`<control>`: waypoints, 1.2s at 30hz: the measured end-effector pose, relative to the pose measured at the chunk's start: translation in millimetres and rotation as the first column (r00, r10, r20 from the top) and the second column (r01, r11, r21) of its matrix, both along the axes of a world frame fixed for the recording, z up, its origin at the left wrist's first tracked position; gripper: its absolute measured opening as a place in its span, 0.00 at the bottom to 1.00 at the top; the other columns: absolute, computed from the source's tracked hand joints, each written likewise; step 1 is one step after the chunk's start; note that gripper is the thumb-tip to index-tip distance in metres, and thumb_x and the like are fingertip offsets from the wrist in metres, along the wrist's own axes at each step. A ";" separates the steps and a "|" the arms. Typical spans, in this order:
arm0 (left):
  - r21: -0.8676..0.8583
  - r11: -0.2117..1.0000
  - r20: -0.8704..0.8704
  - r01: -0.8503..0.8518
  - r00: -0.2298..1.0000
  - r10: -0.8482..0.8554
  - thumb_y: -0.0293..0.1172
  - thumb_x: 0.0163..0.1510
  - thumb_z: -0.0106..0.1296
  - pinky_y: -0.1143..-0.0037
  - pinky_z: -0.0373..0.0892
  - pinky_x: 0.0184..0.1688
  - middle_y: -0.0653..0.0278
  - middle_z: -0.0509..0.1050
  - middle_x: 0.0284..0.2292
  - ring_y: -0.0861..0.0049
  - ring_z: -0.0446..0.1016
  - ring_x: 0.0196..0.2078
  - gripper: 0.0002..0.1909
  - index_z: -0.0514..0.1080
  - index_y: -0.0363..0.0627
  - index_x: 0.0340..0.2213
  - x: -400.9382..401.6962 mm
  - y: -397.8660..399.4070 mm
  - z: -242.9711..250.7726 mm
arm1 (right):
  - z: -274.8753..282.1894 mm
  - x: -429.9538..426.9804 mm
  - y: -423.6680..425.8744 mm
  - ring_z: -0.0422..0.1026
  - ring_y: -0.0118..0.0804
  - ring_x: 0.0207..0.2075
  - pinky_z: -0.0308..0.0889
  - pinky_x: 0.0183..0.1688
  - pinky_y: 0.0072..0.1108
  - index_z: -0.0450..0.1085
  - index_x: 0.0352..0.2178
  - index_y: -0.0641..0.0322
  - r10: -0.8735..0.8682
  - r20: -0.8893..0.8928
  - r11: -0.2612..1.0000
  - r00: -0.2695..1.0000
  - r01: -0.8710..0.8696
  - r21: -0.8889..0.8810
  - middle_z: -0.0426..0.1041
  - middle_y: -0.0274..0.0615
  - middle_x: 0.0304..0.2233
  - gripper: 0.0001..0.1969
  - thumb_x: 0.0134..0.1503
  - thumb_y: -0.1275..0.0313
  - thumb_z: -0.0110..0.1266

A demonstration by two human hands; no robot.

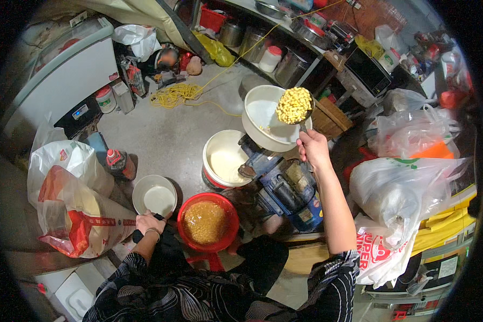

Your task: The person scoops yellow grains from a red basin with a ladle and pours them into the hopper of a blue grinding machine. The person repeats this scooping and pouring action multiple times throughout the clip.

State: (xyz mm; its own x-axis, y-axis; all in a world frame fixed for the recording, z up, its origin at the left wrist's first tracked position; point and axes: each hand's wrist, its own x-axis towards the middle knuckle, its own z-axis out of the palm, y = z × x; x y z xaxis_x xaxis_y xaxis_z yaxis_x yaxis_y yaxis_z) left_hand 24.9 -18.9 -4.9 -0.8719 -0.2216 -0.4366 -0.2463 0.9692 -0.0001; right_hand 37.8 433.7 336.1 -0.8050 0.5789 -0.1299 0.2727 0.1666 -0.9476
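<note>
My right hand (314,149) grips the handle of a ladle (303,128) heaped with yellow soaked beans (294,105). The ladle is over the right side of a white hopper (255,108), where a few beans lie at the bottom. Below the hopper is a blue motor-driven grinder (290,189), with a white bucket (226,157) holding something pale at its left. A red basin (234,225) of beans in liquid stands before me. My left hand (148,222) is at the near rim of a pale bowl (155,195), by a dark handle-like thing; its exact grip is unclear.
Plastic bags (70,169) and a red-capped bottle (120,163) stand at the left. A yellow cord (177,95) lies coiled on the floor, and its line runs up past the shelf (265,68) of metal pots. More filled bags (386,193) are close to my right arm.
</note>
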 end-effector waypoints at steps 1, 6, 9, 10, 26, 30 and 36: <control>-0.020 1.000 -0.010 -0.012 1.000 0.012 0.64 0.43 0.62 0.69 0.71 0.53 0.54 0.76 0.46 0.61 0.72 0.53 0.41 0.72 0.46 0.50 -0.3 0.7 -0.4 | -9.1 -8.3 7.5 0.73 0.36 0.20 0.66 0.19 0.25 0.70 0.39 0.75 -0.024 0.090 0.988 0.996 0.010 0.152 0.74 0.46 0.22 0.12 0.63 0.71 0.51; -0.010 0.998 0.004 0.064 0.998 -0.064 0.59 0.43 0.63 0.68 0.73 0.51 0.50 0.75 0.44 0.60 0.73 0.52 0.39 0.73 0.43 0.50 -3.4 -2.2 -3.8 | -38.1 -8.5 23.5 0.76 0.63 0.41 0.71 0.41 0.38 0.69 0.47 0.74 -0.046 0.038 0.562 0.998 -0.006 0.827 0.75 0.66 0.35 0.15 0.62 0.73 0.51; -0.020 1.000 0.021 0.018 1.000 -0.018 0.57 0.43 0.63 0.68 0.73 0.52 0.50 0.75 0.44 0.59 0.74 0.51 0.39 0.72 0.45 0.52 -4.1 -1.6 -7.8 | -39.2 10.1 5.8 0.79 0.49 0.34 0.72 0.37 0.31 0.67 0.55 0.68 0.047 -0.126 0.636 0.991 0.068 0.768 0.78 0.54 0.32 0.19 0.63 0.72 0.51; -0.026 1.000 -0.006 -0.009 1.000 0.009 0.59 0.42 0.64 0.69 0.72 0.52 0.52 0.77 0.43 0.60 0.74 0.51 0.39 0.73 0.46 0.50 -3.8 -0.3 -8.9 | -38.3 21.0 -3.7 0.78 0.43 0.30 0.72 0.34 0.29 0.67 0.57 0.66 0.059 -0.135 0.727 0.989 0.050 0.685 0.78 0.48 0.30 0.21 0.64 0.71 0.51; -0.057 0.998 0.026 0.040 0.999 -0.039 0.64 0.38 0.67 0.67 0.72 0.52 0.51 0.74 0.44 0.58 0.73 0.51 0.43 0.71 0.49 0.50 -7.6 16.3 -8.4 | -501.9 178.3 -128.5 0.70 0.34 0.18 0.66 0.22 0.29 0.73 0.33 0.70 0.409 0.590 0.792 0.696 0.049 -0.608 0.74 0.42 0.21 0.11 0.63 0.70 0.51; -0.069 0.993 -0.008 0.100 0.995 -0.101 0.64 0.37 0.67 0.65 0.72 0.51 0.49 0.72 0.42 0.56 0.73 0.50 0.43 0.70 0.51 0.51 -5.7 21.4 -20.7 | -599.9 192.7 -135.8 0.69 0.43 0.19 0.63 0.23 0.37 0.70 0.27 0.66 0.243 0.770 0.958 0.590 -0.270 -0.095 0.70 0.46 0.19 0.09 0.60 0.72 0.49; -0.098 0.987 0.029 0.126 0.992 -0.123 0.61 0.41 0.62 0.63 0.72 0.51 0.46 0.72 0.44 0.52 0.74 0.49 0.44 0.69 0.52 0.56 -10.6 32.1 -19.4 | -583.9 137.7 -107.1 0.75 0.57 0.38 0.71 0.41 0.41 0.73 0.38 0.70 0.176 0.804 0.846 0.568 -0.504 0.171 0.75 0.58 0.36 0.13 0.60 0.68 0.53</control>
State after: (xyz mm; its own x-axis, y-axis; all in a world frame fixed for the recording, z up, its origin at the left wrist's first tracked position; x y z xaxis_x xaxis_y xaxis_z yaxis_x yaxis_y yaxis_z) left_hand 14.3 13.2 -24.3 -0.8854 -0.1555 -0.4381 -0.1226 0.9871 -0.1027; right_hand 175.5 326.6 -247.8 -0.6646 0.4136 -0.6222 0.6873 0.6651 -0.2920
